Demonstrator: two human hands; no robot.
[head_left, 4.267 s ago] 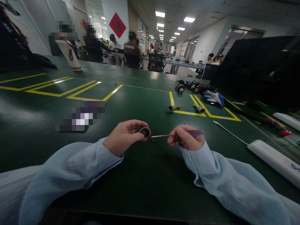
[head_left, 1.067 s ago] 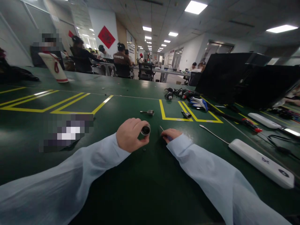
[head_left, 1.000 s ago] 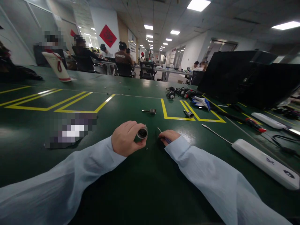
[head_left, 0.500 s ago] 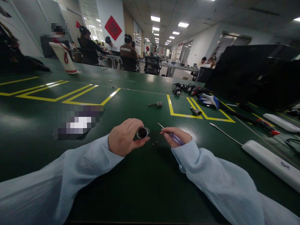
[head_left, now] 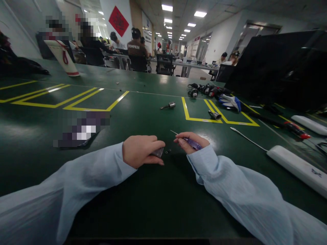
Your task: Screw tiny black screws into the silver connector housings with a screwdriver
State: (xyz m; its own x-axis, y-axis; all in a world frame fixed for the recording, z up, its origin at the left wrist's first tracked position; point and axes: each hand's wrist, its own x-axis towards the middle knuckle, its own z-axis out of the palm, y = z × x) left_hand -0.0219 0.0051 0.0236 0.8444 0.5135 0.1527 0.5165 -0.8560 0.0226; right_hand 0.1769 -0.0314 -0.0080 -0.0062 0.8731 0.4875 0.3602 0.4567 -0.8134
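Note:
My left hand (head_left: 142,149) is closed around a grey metal cylinder (head_left: 158,152), tipped so that its open end no longer faces me. Two tiny dark rings (head_left: 168,151) lie on the green table just right of it. My right hand (head_left: 191,141) grips a screwdriver (head_left: 193,143) with a clear purple handle, its thin shaft pointing up and left above the table. Farther off lies a metal part with a thin shaft and a round head (head_left: 168,105). Another metal socket-like part (head_left: 215,115) rests on the yellow tape at the right.
A white power strip-like bar (head_left: 293,165) with a cable lies at the right. Behind it are a red-and-black tool (head_left: 297,130), a blue-and-white glove (head_left: 230,102) and black cylindrical gear (head_left: 195,92). A blurred dark packet (head_left: 84,131) lies left; a black monitor-like panel (head_left: 278,68) stands right.
My left hand has turned the metal cylinder over, so its hollow opening is out of sight. The right hand keeps the screwdriver in nearly the same place. The view has shifted slightly.

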